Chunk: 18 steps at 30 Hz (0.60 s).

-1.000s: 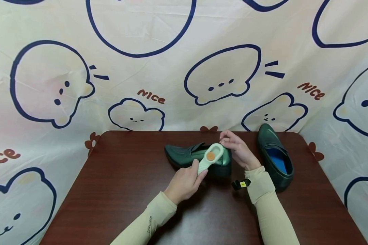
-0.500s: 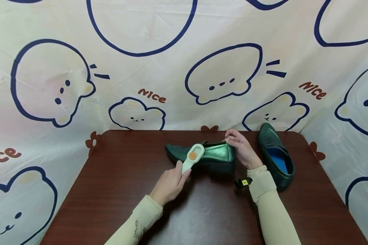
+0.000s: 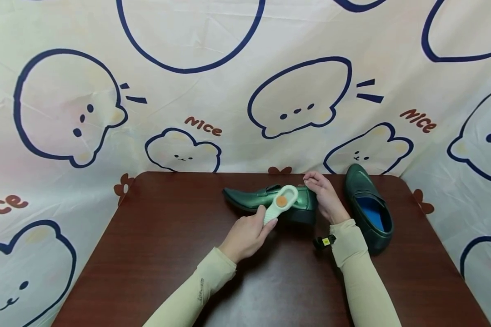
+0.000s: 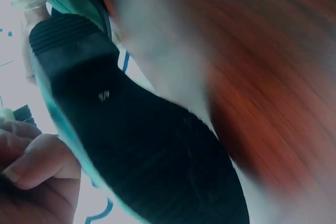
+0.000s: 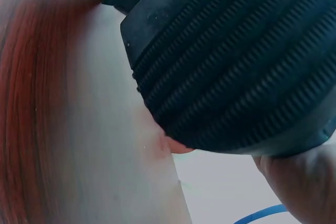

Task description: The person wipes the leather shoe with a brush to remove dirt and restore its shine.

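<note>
My left hand (image 3: 245, 236) grips the handle of a pale green brush (image 3: 272, 213) with an oval head and an orange dot. The brush head lies against the side of a dark green loafer (image 3: 247, 198), covering part of it. At the loafer's heel end, my right hand (image 3: 326, 200) holds the shoe by its back rim, toe pointing left. Both wrist views show the black sole (image 4: 136, 135) and ridged heel (image 5: 226, 72) from below, so the shoe is held off the table. The brush's working face is mostly hidden.
A second dark green loafer (image 3: 368, 213) with a blue insole stands at the right on the brown wooden table (image 3: 155, 254), close to my right forearm. Behind the table hangs a cream cloth (image 3: 229, 100) with cartoon outlines.
My left hand moved the brush left along the loafer's side toward the toe, then back right toward the heel. The shoe's tilt changed and its toe rose slightly; my right hand kept hold.
</note>
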Tool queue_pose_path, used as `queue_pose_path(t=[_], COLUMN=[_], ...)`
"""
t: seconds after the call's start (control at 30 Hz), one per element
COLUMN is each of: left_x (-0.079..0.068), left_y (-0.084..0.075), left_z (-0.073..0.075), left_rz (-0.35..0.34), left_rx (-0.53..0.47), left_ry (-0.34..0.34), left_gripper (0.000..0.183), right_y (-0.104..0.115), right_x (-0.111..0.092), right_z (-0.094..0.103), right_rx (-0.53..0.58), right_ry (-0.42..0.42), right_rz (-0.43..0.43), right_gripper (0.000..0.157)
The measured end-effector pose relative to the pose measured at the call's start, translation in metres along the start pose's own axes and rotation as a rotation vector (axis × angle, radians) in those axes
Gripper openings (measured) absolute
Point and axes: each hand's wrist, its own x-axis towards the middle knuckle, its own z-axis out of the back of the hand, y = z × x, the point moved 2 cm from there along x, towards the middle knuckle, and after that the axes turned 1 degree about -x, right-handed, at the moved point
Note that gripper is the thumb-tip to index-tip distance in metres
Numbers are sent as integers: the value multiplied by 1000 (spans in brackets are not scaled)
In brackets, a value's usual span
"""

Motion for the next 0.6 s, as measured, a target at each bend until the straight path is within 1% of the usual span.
queue_pose_path(t=[0.1, 0.23, 0.4, 0.6], left_x=[7, 7, -3, -20], left_y=[-1, 1, 8, 23], left_z=[-8, -13, -11, -2], left_rz=[21, 79, 140, 205], left_rx=[6, 11, 29, 29], left_ry=[22, 35, 16, -16], left_gripper=[36, 39, 38, 38], right_y=[-1, -4, -8, -9], right_x=[0, 0, -1, -1], right_z=[-1, 0, 5, 8], right_rx=[-1, -6, -18, -25], right_ry=[-25, -49, -63, -53], right_rz=[-36, -70, -84, -86], right_gripper=[7, 8, 9, 8])
